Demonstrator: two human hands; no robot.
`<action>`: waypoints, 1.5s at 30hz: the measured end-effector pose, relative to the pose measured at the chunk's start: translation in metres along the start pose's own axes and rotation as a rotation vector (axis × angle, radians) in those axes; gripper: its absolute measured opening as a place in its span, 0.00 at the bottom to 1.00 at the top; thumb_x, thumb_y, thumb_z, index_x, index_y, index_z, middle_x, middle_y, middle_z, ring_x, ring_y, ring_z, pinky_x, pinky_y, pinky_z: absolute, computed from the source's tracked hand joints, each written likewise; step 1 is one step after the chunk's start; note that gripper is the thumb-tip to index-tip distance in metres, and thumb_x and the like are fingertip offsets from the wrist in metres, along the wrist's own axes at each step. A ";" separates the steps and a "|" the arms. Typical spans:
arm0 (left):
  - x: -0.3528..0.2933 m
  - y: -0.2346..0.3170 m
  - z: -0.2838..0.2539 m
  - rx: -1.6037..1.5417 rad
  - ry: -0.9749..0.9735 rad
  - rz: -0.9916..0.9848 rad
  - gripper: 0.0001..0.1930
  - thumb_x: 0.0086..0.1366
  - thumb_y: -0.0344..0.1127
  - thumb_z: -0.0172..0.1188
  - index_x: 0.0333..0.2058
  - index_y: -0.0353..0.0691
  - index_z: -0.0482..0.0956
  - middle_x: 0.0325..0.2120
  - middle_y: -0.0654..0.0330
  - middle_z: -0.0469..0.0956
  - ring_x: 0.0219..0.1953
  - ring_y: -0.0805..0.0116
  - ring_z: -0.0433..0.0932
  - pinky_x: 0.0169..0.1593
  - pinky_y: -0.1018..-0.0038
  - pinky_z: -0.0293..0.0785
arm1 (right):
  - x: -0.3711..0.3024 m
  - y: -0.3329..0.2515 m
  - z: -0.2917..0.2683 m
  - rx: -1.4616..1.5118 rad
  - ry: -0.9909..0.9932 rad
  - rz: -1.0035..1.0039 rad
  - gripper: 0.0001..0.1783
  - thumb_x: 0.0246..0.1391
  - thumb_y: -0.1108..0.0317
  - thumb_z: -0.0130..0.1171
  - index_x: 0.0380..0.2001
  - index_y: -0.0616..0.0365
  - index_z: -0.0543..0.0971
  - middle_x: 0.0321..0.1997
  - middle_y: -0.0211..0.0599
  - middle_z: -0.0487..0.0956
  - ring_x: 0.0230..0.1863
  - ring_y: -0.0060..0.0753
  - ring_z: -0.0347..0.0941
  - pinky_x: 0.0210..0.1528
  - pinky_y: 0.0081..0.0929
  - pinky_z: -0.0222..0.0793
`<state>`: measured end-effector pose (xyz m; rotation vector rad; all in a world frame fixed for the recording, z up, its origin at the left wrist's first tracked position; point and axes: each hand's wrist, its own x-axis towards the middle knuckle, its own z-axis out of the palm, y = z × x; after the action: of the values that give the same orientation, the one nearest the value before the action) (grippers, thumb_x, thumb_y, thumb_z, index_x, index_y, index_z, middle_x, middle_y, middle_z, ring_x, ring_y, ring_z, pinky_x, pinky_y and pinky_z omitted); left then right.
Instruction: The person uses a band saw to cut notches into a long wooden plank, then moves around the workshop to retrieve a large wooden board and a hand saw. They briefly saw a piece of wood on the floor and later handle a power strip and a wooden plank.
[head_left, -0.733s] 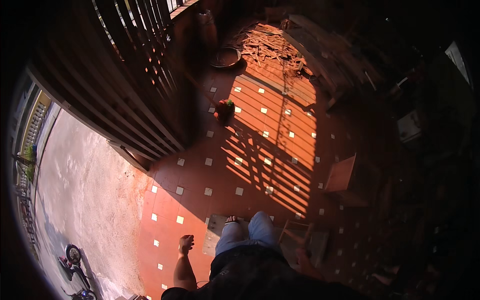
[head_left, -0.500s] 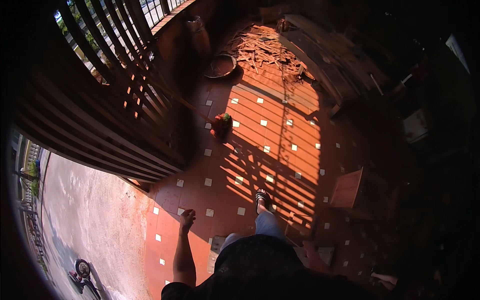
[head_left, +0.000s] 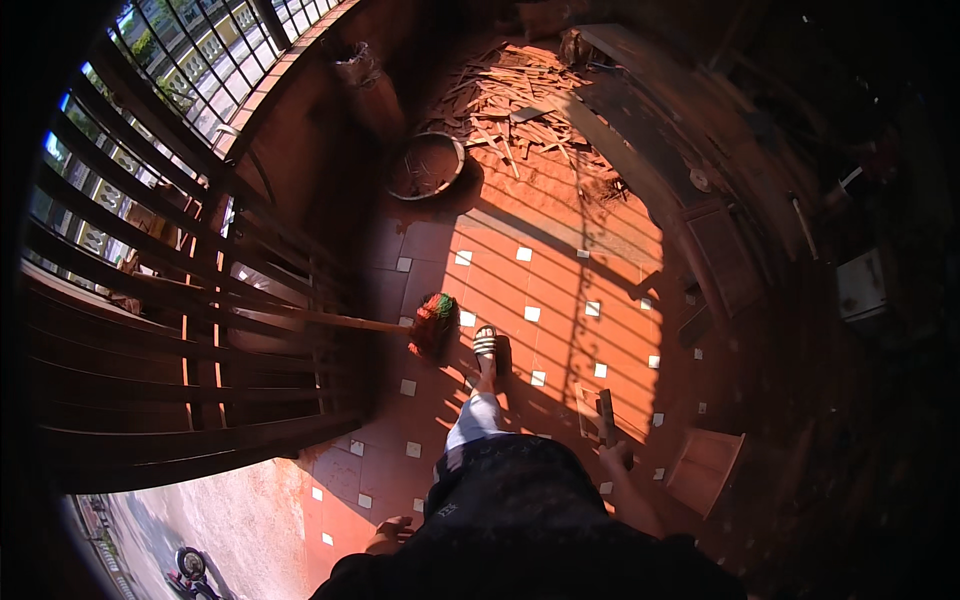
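My right hand (head_left: 616,456), low and right of my body, is closed on a dark, narrow, wooden-looking bar (head_left: 605,412) that points forward; its exact kind is too dim to tell. My left hand (head_left: 393,532) hangs at my left side, holding nothing I can see, its fingers loosely bent and slightly apart. Ahead and left of my sandalled foot (head_left: 485,343) is a red and green broom head (head_left: 433,323), its long wooden handle (head_left: 345,320) leaning toward the slatted gate. Neither hand touches it.
A round basin (head_left: 457,178) holds reddish scraps ahead. Beyond it lies a heap of wood strips (head_left: 515,90). Wooden boards (head_left: 690,150) line the right side, and a wooden box-like piece (head_left: 706,468) stands near my right. The dark slatted gate (head_left: 180,430) fills the left.
I have stepped forward, so the broom, basin and wood heap look nearer. My right hand has swung forward, bringing the dark bar into sight; my left has dropped back beside my body.
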<state>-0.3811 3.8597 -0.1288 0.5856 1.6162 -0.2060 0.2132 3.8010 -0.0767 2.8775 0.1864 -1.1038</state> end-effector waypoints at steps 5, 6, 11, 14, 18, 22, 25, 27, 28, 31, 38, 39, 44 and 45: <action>0.114 0.259 -0.069 0.145 0.245 -0.183 0.18 0.65 0.46 0.58 0.48 0.43 0.80 0.39 0.56 0.83 0.36 0.59 0.83 0.39 0.58 0.79 | 0.091 -0.134 -0.009 -0.046 0.179 -0.156 0.25 0.54 0.50 0.62 0.43 0.63 0.83 0.41 0.55 0.84 0.43 0.52 0.83 0.46 0.44 0.78; 0.126 0.339 -0.076 0.207 0.390 -0.122 0.15 0.62 0.44 0.59 0.39 0.41 0.83 0.31 0.56 0.83 0.33 0.62 0.83 0.36 0.62 0.78 | 0.096 -0.176 -0.023 0.048 0.081 -0.082 0.23 0.51 0.52 0.64 0.41 0.62 0.84 0.42 0.54 0.84 0.45 0.53 0.82 0.47 0.44 0.78; 0.172 0.747 -0.094 -0.090 0.284 0.814 0.14 0.65 0.36 0.61 0.44 0.32 0.81 0.22 0.64 0.78 0.25 0.76 0.75 0.32 0.77 0.73 | 0.111 -0.353 -0.082 0.028 0.092 -0.181 0.19 0.49 0.56 0.65 0.43 0.55 0.84 0.47 0.51 0.83 0.50 0.54 0.80 0.51 0.48 0.75; 0.172 0.944 -0.077 -0.004 0.169 1.098 0.17 0.68 0.41 0.62 0.48 0.34 0.80 0.29 0.63 0.81 0.31 0.76 0.77 0.34 0.77 0.73 | 0.152 -0.444 -0.094 -0.025 0.154 -0.249 0.14 0.48 0.58 0.64 0.36 0.54 0.83 0.44 0.49 0.82 0.47 0.57 0.78 0.49 0.49 0.75; 0.201 1.068 -0.068 0.163 0.228 1.039 0.17 0.69 0.42 0.61 0.51 0.38 0.79 0.31 0.64 0.81 0.31 0.75 0.78 0.32 0.76 0.73 | 0.196 -0.564 -0.121 -0.164 0.172 -0.502 0.14 0.44 0.62 0.64 0.36 0.52 0.82 0.40 0.54 0.79 0.46 0.57 0.78 0.47 0.48 0.74; 0.258 1.164 -0.033 0.194 0.039 0.633 0.14 0.69 0.41 0.59 0.48 0.40 0.79 0.29 0.65 0.77 0.27 0.76 0.73 0.28 0.76 0.69 | 0.233 -0.660 -0.142 -0.169 0.089 -0.456 0.13 0.45 0.61 0.63 0.34 0.55 0.81 0.35 0.50 0.82 0.45 0.52 0.79 0.45 0.49 0.74; 0.330 1.240 -0.037 0.336 -0.118 0.379 0.10 0.67 0.39 0.58 0.42 0.41 0.79 0.27 0.64 0.75 0.26 0.71 0.75 0.25 0.74 0.70 | 0.232 -0.738 -0.156 -0.158 0.093 -0.459 0.12 0.48 0.63 0.63 0.35 0.56 0.80 0.35 0.46 0.83 0.46 0.50 0.78 0.45 0.49 0.72; 0.382 1.280 -0.020 0.406 0.050 0.332 0.10 0.66 0.41 0.59 0.37 0.40 0.78 0.27 0.63 0.76 0.29 0.67 0.79 0.27 0.70 0.75 | 0.250 -0.780 -0.135 -0.172 0.168 -0.517 0.08 0.50 0.65 0.61 0.34 0.56 0.80 0.35 0.46 0.82 0.46 0.50 0.76 0.44 0.46 0.70; 0.422 1.296 -0.022 0.389 0.133 0.395 0.10 0.63 0.41 0.63 0.35 0.40 0.81 0.22 0.58 0.77 0.21 0.70 0.74 0.22 0.74 0.68 | 0.255 -0.794 -0.123 -0.109 0.160 -0.505 0.09 0.49 0.64 0.63 0.32 0.57 0.80 0.34 0.46 0.82 0.48 0.50 0.75 0.49 0.47 0.68; 0.579 1.376 0.002 0.820 0.165 0.748 0.11 0.57 0.40 0.62 0.24 0.38 0.80 0.22 0.51 0.79 0.25 0.59 0.79 0.32 0.66 0.76 | 0.272 -0.866 -0.099 0.008 0.142 -0.314 0.11 0.46 0.65 0.65 0.30 0.60 0.80 0.35 0.48 0.80 0.47 0.52 0.73 0.51 0.47 0.66; 0.781 1.515 0.075 0.976 0.363 0.868 0.13 0.60 0.46 0.56 0.30 0.44 0.82 0.31 0.50 0.82 0.34 0.47 0.82 0.39 0.60 0.80 | 0.257 -0.933 -0.062 0.173 0.036 0.025 0.16 0.41 0.64 0.73 0.29 0.62 0.79 0.31 0.51 0.74 0.38 0.60 0.73 0.40 0.48 0.69; 0.794 1.543 0.096 1.010 0.263 0.728 0.19 0.61 0.54 0.59 0.36 0.42 0.82 0.35 0.49 0.84 0.41 0.48 0.84 0.44 0.60 0.81 | 0.260 -0.952 -0.055 0.207 0.050 0.074 0.17 0.41 0.62 0.74 0.28 0.62 0.79 0.30 0.51 0.73 0.37 0.61 0.73 0.40 0.48 0.69; 0.884 1.578 0.152 0.955 0.455 0.419 0.36 0.56 0.63 0.65 0.43 0.30 0.76 0.38 0.47 0.83 0.39 0.51 0.84 0.43 0.61 0.81 | 0.297 -1.011 -0.050 0.261 0.015 0.277 0.19 0.53 0.56 0.69 0.33 0.63 0.80 0.31 0.51 0.78 0.38 0.57 0.77 0.42 0.47 0.72; 0.906 1.572 0.149 0.926 0.477 0.408 0.34 0.56 0.61 0.65 0.42 0.31 0.76 0.36 0.49 0.82 0.38 0.53 0.83 0.42 0.62 0.80 | 0.301 -1.012 -0.049 0.262 0.007 0.280 0.20 0.53 0.54 0.68 0.33 0.63 0.79 0.30 0.51 0.78 0.37 0.57 0.77 0.41 0.47 0.72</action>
<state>0.4843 5.3536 -0.7050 1.7610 1.7571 -0.5468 0.3341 4.8368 -0.2493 3.0017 -0.3771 -1.1372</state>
